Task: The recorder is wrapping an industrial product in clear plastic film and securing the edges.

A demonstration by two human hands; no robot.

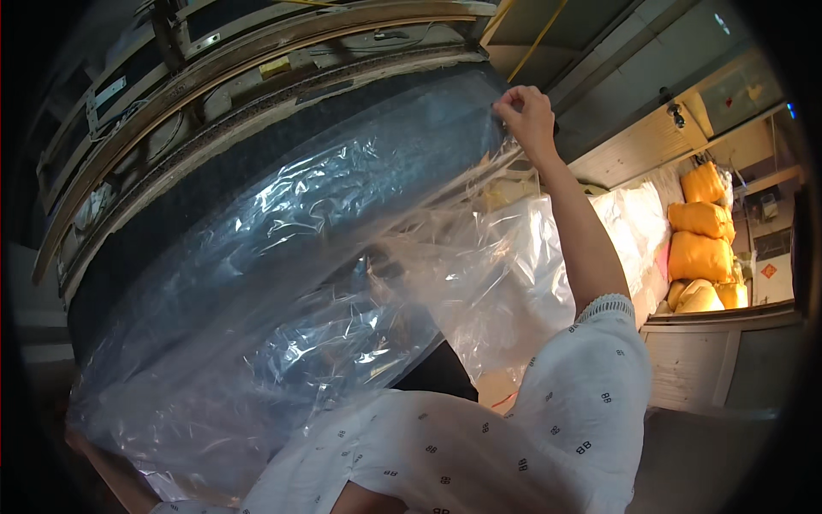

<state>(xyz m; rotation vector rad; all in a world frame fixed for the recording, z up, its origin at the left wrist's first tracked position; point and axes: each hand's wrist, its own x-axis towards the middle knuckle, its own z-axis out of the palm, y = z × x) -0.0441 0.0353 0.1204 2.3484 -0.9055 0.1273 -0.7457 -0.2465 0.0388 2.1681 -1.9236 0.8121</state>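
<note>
A wide clear plastic sheet [317, 188] stretches in shiny wrinkles across a dark, long surface in front of me. At the far right, my right hand [527, 120] is closed in a pinch on the sheet's corner, with the arm raised and reaching forward. Down at the near left rim, my left hand [75, 437] is at the sheet's other end and appears closed on its edge; its fingers are mostly lost in the dark. Between the hands the sheet looks drawn out, its near part hanging in loose folds toward my body.
Along the far side runs a machine frame with long curved rails [257, 43] and loose wires. More crumpled clear plastic [505, 248] lies to the right. Beyond a window-like opening, orange bundles [702, 231] are stacked. A pale wooden panel [642, 146] stands at the back right.
</note>
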